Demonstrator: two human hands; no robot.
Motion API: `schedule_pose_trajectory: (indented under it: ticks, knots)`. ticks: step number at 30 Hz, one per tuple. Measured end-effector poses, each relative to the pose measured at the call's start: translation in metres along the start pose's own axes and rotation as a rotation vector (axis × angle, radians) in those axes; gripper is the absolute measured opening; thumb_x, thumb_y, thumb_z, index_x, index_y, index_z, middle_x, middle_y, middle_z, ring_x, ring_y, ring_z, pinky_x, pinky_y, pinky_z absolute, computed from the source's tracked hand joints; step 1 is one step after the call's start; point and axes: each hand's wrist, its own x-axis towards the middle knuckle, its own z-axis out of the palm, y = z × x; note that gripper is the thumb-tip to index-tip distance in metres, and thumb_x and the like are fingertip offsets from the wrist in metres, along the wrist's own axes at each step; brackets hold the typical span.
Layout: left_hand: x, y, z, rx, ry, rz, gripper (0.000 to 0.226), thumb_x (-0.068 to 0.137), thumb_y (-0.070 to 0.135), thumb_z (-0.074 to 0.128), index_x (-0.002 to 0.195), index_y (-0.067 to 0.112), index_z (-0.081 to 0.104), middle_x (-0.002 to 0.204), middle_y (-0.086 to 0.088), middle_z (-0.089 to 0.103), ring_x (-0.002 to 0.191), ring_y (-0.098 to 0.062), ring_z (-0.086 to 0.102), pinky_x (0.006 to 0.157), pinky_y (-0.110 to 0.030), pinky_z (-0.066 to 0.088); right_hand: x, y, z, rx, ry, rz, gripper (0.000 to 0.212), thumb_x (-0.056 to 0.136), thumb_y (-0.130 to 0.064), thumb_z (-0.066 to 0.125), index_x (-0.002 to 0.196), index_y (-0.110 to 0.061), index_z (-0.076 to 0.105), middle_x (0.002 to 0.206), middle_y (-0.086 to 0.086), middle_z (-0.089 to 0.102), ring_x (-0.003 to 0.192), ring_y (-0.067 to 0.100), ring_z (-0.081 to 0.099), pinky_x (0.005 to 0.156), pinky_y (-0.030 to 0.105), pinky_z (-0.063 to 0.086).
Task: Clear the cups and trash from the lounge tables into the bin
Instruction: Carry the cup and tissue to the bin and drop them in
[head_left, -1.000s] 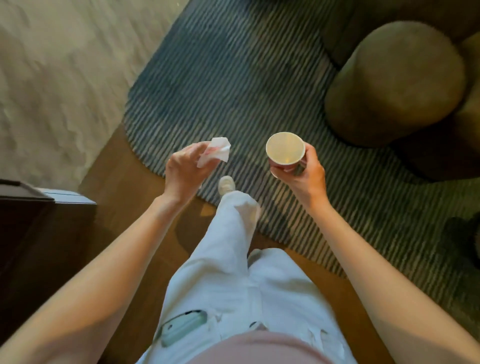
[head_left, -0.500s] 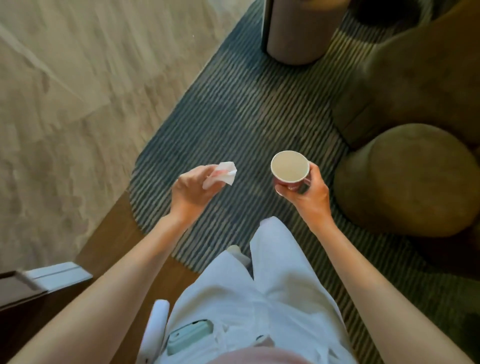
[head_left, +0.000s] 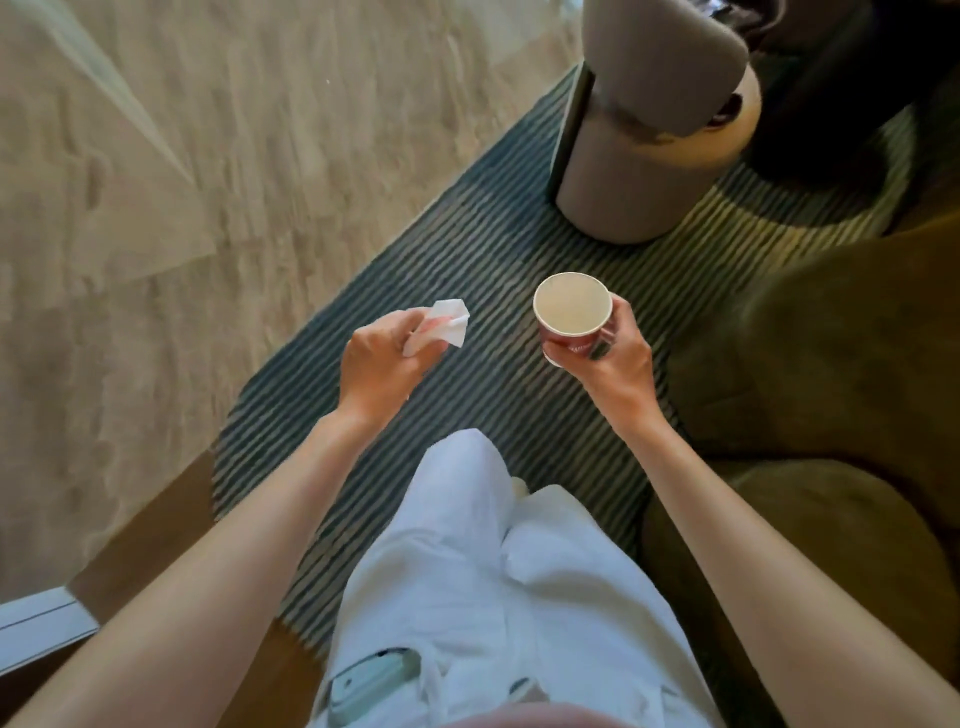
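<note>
My left hand (head_left: 376, 361) pinches a crumpled white napkin (head_left: 444, 327) at waist height over the striped rug. My right hand (head_left: 610, 364) grips a red paper cup (head_left: 571, 314) held upright, its pale inside showing from above. A round grey bin (head_left: 639, 171) with a tilted swing lid stands on the rug ahead of the cup, at the upper right. Both hands are short of the bin and apart from each other.
A dark striped rug (head_left: 441, 249) covers the floor ahead, with pale flooring (head_left: 208, 156) to the left. Olive upholstered seats (head_left: 841, 364) crowd the right side. My white trousers fill the bottom centre, one leg stepping forward.
I have walked forward: the bin has come closer and larger at the upper right, and the seats slid down the right side. Both hands keep the napkin and cup.
</note>
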Motion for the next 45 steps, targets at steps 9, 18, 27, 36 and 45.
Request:
schedule_pose_trajectory:
  ticks: [9, 18, 27, 36, 45]
  knots:
    - [0.206, -0.019, 0.001, -0.032, 0.045, 0.010, 0.026, 0.085, 0.040, 0.067, 0.102, 0.020, 0.071, 0.084, 0.000, 0.072, 0.072, -0.017, 0.066, 0.061, -0.043, 0.053, 0.210, -0.034, 0.046, 0.023, -0.019, -0.057, 0.073, 0.066, -0.031, 0.087, 0.127, -0.017, 0.049, 0.120, -0.001, 0.062, 0.109, 0.011, 0.059, 0.096, 0.035, 0.051]
    - [0.392, -0.050, -0.026, -0.044, 0.074, -0.043, 0.027, 0.085, 0.044, 0.065, 0.103, 0.024, 0.071, 0.089, 0.004, 0.072, 0.075, -0.014, 0.066, 0.063, -0.040, 0.055, 0.391, -0.088, 0.102, 0.016, -0.043, -0.095, 0.072, 0.067, -0.027, 0.087, 0.127, -0.012, 0.049, 0.121, 0.001, 0.061, 0.111, 0.012, 0.058, 0.094, 0.022, 0.049]
    - [0.594, -0.081, -0.024, -0.013, 0.078, -0.074, 0.028, 0.082, 0.043, 0.069, 0.101, 0.022, 0.072, 0.090, 0.004, 0.072, 0.074, -0.015, 0.066, 0.063, -0.039, 0.054, 0.588, -0.108, 0.147, 0.038, -0.083, -0.070, 0.073, 0.068, -0.028, 0.086, 0.128, -0.015, 0.048, 0.122, 0.003, 0.061, 0.112, 0.013, 0.059, 0.094, 0.022, 0.049]
    - [0.806, -0.067, -0.018, -0.011, 0.060, -0.009, 0.025, 0.079, 0.040, 0.071, 0.094, 0.020, 0.071, 0.084, 0.003, 0.071, 0.071, -0.015, 0.065, 0.060, -0.038, 0.053, 0.781, -0.141, 0.159, 0.021, -0.040, -0.024, 0.074, 0.066, -0.032, 0.086, 0.128, -0.015, 0.048, 0.120, -0.004, 0.059, 0.110, 0.014, 0.059, 0.094, 0.034, 0.052]
    - [1.048, -0.081, 0.009, -0.071, -0.058, 0.115, 0.027, 0.077, 0.046, 0.065, 0.096, 0.027, 0.069, 0.085, 0.003, 0.071, 0.074, -0.018, 0.067, 0.064, -0.041, 0.054, 0.979, -0.153, 0.180, 0.024, 0.135, 0.050, 0.075, 0.066, -0.035, 0.087, 0.128, -0.017, 0.049, 0.120, -0.002, 0.062, 0.108, 0.014, 0.061, 0.093, 0.038, 0.052]
